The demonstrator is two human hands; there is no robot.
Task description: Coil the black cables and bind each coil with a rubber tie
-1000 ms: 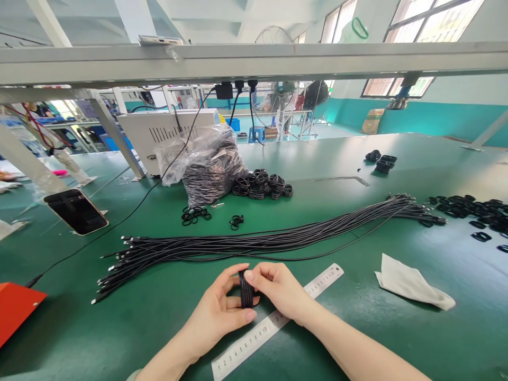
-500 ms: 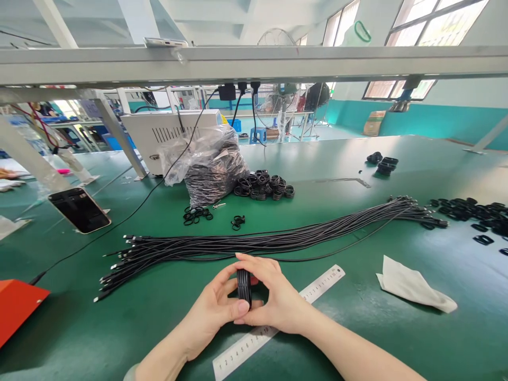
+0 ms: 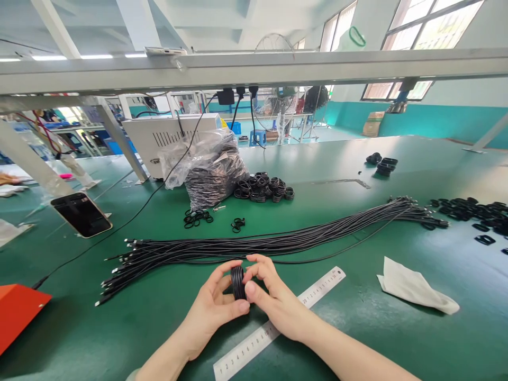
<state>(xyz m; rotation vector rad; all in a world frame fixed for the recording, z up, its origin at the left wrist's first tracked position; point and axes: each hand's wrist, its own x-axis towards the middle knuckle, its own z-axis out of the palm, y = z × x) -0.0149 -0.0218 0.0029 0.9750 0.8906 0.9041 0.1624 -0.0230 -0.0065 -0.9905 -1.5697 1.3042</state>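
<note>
A small coil of black cable (image 3: 237, 283) stands on edge between my two hands, above the table. My left hand (image 3: 208, 307) grips it, fingers over the top and behind it and the thumb under its lower edge. The curled fingers and thumb of my right hand (image 3: 275, 299) close on the coil's right side; their exact contact is partly hidden. Beneath my right hand a metal ruler (image 3: 327, 280) lies slantwise. Just beyond the hands stretches a long bundle of straight black cables (image 3: 278, 243) with metal plugs at the ends.
Behind the bundle are coiled cables (image 3: 264, 188), a plastic bag (image 3: 214, 182) and small black rings (image 3: 197, 218). Black pieces (image 3: 472, 209) and a white cloth (image 3: 416, 286) lie right. A phone (image 3: 81, 214) and an orange-red object (image 3: 21, 315) are left. A shelf beam (image 3: 254, 69) crosses above.
My right hand has shifted from spanning the coil's top and bottom to its right side, fingers curled in. The coil has moved slightly left and turned, still in my left hand.
</note>
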